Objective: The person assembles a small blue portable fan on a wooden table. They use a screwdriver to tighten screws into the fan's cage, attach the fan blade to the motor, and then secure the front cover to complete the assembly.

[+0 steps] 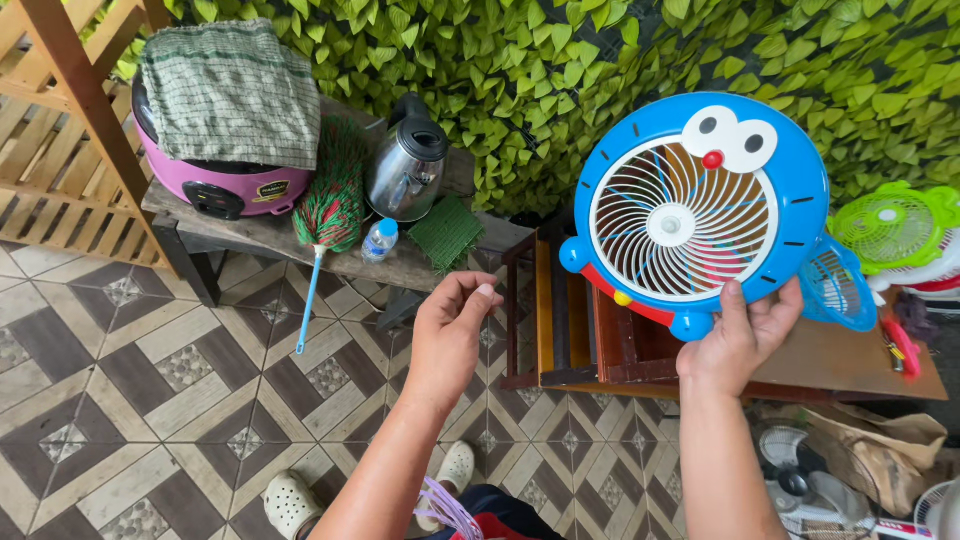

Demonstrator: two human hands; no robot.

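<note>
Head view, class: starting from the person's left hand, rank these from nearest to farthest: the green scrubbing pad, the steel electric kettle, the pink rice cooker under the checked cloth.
From the left hand:
1. Green scrubbing pad, on the bench edge just above the hand.
2. Steel electric kettle, behind the pad, slightly left.
3. Pink rice cooker, far left end of the bench, under the checked cloth.

Both forearms are bare, with no sleeves, rings or watch. White perforated clogs (290, 500) cover the feet, just left of the left hand's (452, 335) forearm.
</note>
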